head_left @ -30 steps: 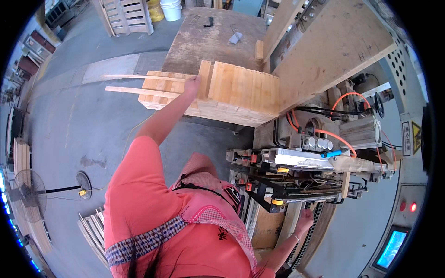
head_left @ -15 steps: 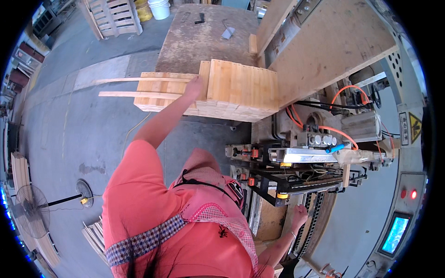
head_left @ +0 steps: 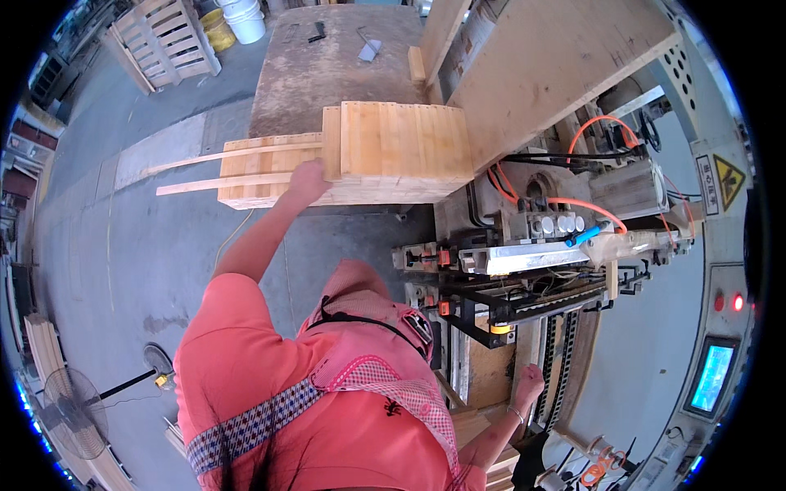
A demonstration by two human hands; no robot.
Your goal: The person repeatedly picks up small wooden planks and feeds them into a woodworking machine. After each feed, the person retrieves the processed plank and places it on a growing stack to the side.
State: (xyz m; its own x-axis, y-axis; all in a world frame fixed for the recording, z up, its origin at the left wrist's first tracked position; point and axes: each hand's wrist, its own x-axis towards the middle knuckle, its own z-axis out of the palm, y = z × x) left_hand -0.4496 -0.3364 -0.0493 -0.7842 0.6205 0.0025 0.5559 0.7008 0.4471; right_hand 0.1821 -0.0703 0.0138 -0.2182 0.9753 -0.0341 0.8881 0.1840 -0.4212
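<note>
Where boards lie (stacked), the left hand rests.

Stacked wooden pieces and machinery show a workshop.

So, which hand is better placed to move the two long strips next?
Probably the left hand: it is at the ends of the long strips, by the wooden blocks; the right hand is away, near the machine.

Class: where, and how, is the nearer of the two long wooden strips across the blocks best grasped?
Probably pinch the nearer strip at its left end, coming from the left: it is slim and juts past the block stack there, away from the left hand by its right end.
</note>
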